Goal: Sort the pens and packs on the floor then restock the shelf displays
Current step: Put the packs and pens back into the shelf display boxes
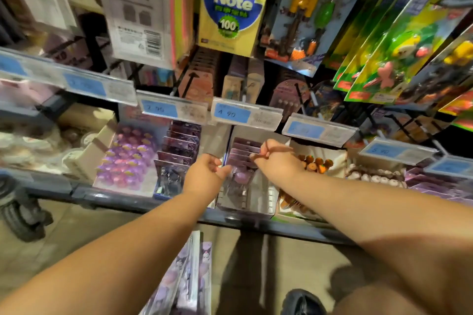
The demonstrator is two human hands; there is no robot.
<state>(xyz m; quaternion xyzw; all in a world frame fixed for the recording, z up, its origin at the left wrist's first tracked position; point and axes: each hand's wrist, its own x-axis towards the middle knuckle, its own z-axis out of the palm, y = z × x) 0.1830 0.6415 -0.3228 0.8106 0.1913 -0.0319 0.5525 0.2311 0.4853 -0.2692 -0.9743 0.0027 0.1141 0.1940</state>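
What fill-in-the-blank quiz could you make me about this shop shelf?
The left hand and right hand reach into a bin of ____ packs.
The blue price tag above that bin reads ____.
The hanging yellow pack says Sticky ____.
Loose packs lie below on the ____.
Missing: purple; 4 90; Note; floor.

glossy clear plastic on price-tag strips (231, 112) and floor packs (189, 279), matt cardboard display box (101, 146), shiny film on sticky-note pack (231, 13).
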